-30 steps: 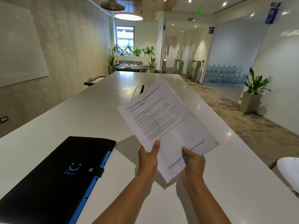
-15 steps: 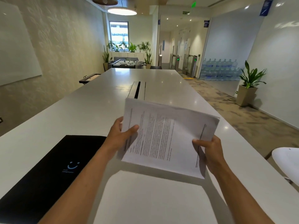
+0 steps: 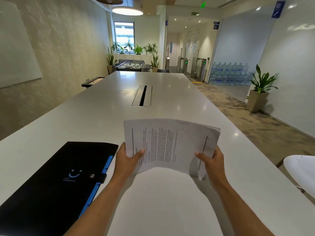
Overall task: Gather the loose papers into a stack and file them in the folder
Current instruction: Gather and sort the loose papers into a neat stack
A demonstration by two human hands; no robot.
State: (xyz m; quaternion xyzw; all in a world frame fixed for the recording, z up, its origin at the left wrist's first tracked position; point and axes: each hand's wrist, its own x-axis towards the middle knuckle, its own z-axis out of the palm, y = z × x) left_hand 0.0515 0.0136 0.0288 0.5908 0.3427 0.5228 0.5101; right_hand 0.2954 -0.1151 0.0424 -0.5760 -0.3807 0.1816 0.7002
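Both hands, left (image 3: 128, 157) and right (image 3: 212, 160), pinch the papers (image 3: 170, 143) by their side edges above the surface (image 3: 85, 120), seemingly squaring them; next, unsnap the closed folder (image 3: 56, 181) at left.

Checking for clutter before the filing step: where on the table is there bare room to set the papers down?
The white table is bare between the black folder with blue tabs and the recessed cable slot, also right of the printed paper stack towards the white chair. Only the near-left corner is occupied. Left hand and right hand hold the stack.
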